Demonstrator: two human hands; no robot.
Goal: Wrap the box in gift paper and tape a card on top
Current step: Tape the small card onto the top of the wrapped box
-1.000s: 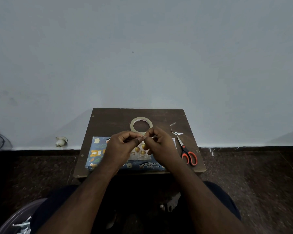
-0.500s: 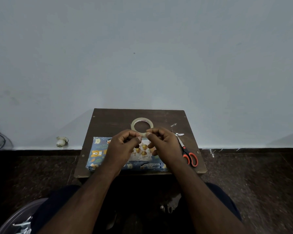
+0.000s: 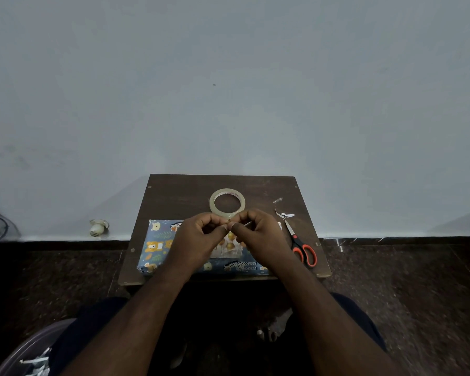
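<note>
Where the wrapped box (image 3: 158, 246) lies along the near edge of the small brown table (image 3: 179, 194), covered in blue gift paper with bears and leopards. Resting flat, long side toward the person. Lying on top of the box, partly hidden under the hands: a pale card (image 3: 228, 246) with gold balls printed on it.

Raised just above the box, at its middle: left hand (image 3: 198, 237) and right hand (image 3: 261, 234), fingers curled, thumb and forefinger tips pressed together and meeting tip to tip. Pinching something small between them, most likely a short clear strip of tape (image 3: 248, 224), with only a thin pale sliver showing by the right fingers; too small to tell more. Both forearms reaching in from the bottom of the frame over dark-clad knees.

Just beyond the box, behind the fingertips: a roll of clear tape (image 3: 227, 201) lying flat. Right of the box, near the table's right edge: scissors (image 3: 301, 246) with orange-and-black handles, blades closed and pointing away. Beyond the scissor tips: a few pale scraps (image 3: 284, 214). Left of the box and off the table, against the wall: a small pale object (image 3: 98, 227) on the floor. Behind everything, a plain grey wall (image 3: 228, 90).
</note>
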